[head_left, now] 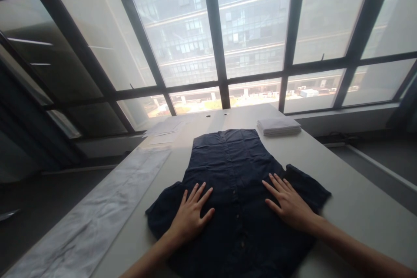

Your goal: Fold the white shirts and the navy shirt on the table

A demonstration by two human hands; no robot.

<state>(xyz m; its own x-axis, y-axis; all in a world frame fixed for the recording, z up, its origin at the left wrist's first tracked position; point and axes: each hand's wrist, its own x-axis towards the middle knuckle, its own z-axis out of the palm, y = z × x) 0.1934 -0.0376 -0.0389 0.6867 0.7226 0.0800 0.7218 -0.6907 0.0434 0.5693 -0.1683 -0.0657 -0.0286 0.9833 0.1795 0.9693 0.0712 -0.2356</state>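
A dark navy button-front shirt (228,165) lies spread on the white table (352,208), its row of buttons running down the middle. Its short sleeves stick out to the left and right. My left hand (193,213) rests flat on the left side of the shirt, fingers spread. On the right side, near the sleeve, my right hand (286,202) lies flat with its fingers apart. Neither hand grips the cloth. The shirt's lower end runs out of view at the bottom.
A folded stack of white cloth (279,126) sits at the far right of the table. Along the left edge stretches a long, wrinkled, greyish-white sheet (97,213), with white papers (163,132) beyond it. Large windows (250,21) rise behind the table.
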